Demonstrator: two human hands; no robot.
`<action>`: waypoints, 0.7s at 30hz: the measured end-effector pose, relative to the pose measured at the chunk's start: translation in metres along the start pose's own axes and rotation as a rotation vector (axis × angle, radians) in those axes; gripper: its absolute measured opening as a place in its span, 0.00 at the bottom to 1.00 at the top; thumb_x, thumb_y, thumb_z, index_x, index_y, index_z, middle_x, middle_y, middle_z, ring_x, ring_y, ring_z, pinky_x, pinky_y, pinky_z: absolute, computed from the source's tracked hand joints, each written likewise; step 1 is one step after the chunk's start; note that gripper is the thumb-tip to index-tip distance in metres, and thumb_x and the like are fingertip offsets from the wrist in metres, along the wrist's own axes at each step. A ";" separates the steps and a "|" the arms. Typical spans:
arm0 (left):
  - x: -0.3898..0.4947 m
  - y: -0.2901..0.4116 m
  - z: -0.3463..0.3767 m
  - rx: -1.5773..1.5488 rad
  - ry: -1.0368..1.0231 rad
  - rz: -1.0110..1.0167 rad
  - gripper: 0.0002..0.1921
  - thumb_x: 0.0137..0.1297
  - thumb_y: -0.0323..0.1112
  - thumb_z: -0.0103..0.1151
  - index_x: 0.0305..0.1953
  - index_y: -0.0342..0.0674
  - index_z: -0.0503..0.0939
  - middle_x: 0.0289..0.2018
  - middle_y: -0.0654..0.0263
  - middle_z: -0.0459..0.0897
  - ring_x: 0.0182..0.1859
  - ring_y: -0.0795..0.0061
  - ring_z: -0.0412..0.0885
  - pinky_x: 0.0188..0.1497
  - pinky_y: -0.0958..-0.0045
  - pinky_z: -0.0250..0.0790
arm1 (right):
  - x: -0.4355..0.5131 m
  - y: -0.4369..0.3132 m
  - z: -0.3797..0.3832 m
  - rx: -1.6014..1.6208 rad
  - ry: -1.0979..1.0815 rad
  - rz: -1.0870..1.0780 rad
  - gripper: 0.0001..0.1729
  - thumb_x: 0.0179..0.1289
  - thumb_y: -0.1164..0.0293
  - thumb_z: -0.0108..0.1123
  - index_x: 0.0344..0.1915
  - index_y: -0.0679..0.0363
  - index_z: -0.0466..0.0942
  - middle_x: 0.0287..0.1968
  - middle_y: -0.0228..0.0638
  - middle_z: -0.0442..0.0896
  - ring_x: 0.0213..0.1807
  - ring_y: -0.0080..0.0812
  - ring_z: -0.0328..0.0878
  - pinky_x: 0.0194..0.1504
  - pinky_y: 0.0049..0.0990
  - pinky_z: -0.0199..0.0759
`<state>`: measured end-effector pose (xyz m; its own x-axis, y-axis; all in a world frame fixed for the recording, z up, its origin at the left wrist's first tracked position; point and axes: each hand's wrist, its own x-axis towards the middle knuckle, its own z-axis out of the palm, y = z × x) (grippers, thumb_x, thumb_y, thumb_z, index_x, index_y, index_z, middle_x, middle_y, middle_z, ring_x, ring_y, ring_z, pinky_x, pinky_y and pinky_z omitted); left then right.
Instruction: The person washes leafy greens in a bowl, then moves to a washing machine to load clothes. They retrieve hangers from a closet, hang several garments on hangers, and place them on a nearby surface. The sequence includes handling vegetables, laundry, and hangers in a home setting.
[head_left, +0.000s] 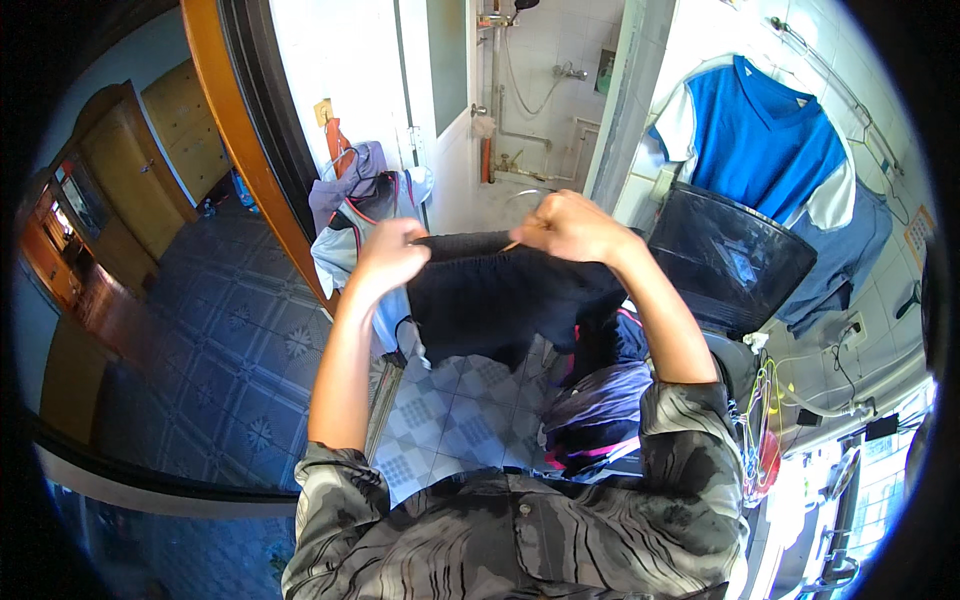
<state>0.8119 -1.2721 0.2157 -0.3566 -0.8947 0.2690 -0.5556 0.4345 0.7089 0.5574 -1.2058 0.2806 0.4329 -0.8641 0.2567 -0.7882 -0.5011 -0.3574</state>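
A black garment (487, 300) with a gathered, elastic-looking waistband hangs stretched between my two hands at chest height. My left hand (394, 255) grips the left end of its top edge, thumb side inward. At the right, my right hand (574, 225) is closed at the same edge, knuckles up. A thin curved wire hook (525, 195) rises behind the right fingers, and a small orange piece (511, 246) shows below them. What joins these under the cloth is hidden. Both hands look slightly blurred.
A pile of dark and pink-trimmed clothes (600, 412) lies low at right. Beyond it stands a black lidded appliance (727, 255), with a blue T-shirt (765, 142) hanging above. Clothes (367, 195) hang by the white door (450, 165). Colourful hangers (761, 405) hang at right.
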 end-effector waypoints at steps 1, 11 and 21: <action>0.001 0.001 0.003 -0.066 -0.037 0.037 0.09 0.43 0.30 0.53 0.27 0.32 0.78 0.22 0.52 0.78 0.29 0.61 0.79 0.33 0.65 0.68 | 0.008 -0.005 0.004 -0.032 -0.036 -0.008 0.21 0.59 0.57 0.59 0.20 0.63 0.77 0.21 0.51 0.75 0.27 0.50 0.74 0.32 0.43 0.65; -0.071 0.010 0.001 0.030 0.080 0.395 0.17 0.58 0.33 0.61 0.48 0.36 0.74 0.33 0.62 0.79 0.32 0.63 0.79 0.37 0.69 0.71 | 0.000 -0.049 0.024 0.345 0.232 -0.017 0.14 0.62 0.68 0.57 0.24 0.66 0.72 0.17 0.38 0.66 0.20 0.30 0.61 0.25 0.30 0.58; -0.124 0.044 -0.043 -0.073 0.073 0.477 0.16 0.48 0.33 0.67 0.38 0.32 0.80 0.29 0.55 0.82 0.28 0.59 0.82 0.29 0.68 0.73 | -0.046 -0.117 0.011 0.033 0.583 -0.443 0.17 0.57 0.58 0.64 0.28 0.62 0.79 0.11 0.26 0.69 0.08 0.21 0.61 0.10 0.21 0.49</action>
<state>0.8637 -1.1463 0.2412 -0.5035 -0.6037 0.6181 -0.2883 0.7918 0.5385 0.6345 -1.1081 0.3004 0.3976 -0.4188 0.8164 -0.5753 -0.8070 -0.1338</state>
